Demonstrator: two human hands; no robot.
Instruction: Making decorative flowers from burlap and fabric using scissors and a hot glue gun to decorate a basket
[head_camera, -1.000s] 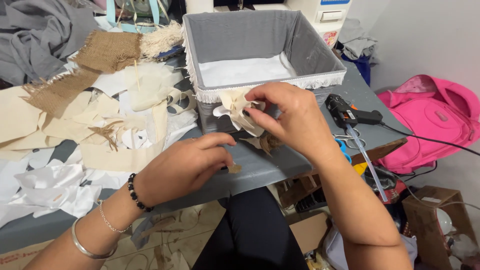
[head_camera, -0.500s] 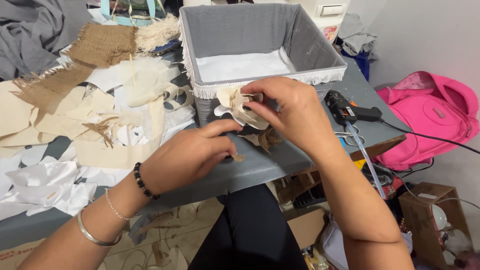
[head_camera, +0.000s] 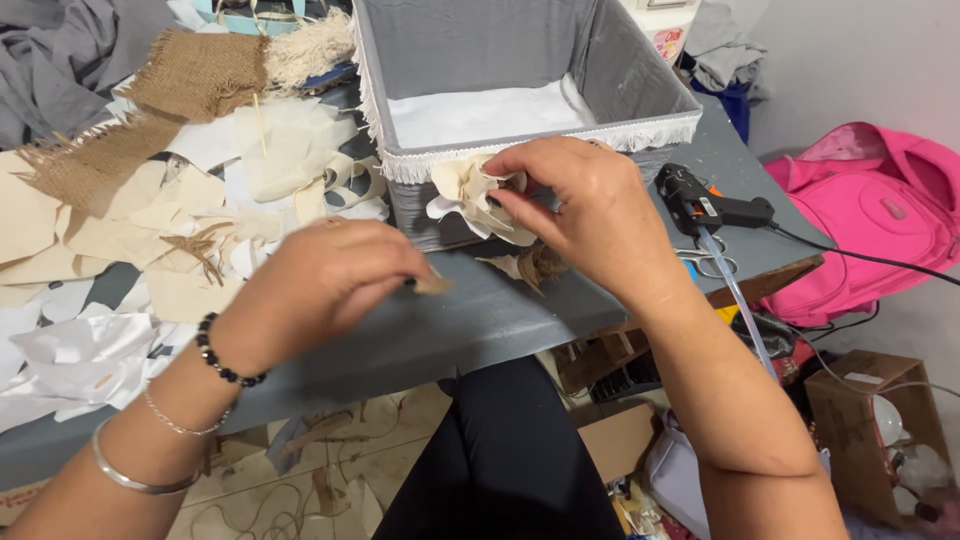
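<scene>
Fabric flower (head_camera: 470, 195) is pinched closed by the right hand (head_camera: 590, 215) against the grey box (head_camera: 520, 45). A small tan scrap (head_camera: 432, 285) is pinched by the left hand (head_camera: 320, 290), at seven o'clock from the flower.

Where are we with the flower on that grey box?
Done: grey box already wears white fringe trim. In hand: right hand presses cream fabric flower against its front; left hand pinches a small tan piece. Left: that piece is unattached; glue gun lies beside.

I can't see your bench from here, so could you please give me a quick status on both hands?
Right hand pinching cream fabric flower against grey box front. Left hand holding small tan scrap on table. Glue gun lying beside, nothing obstructing.
</scene>
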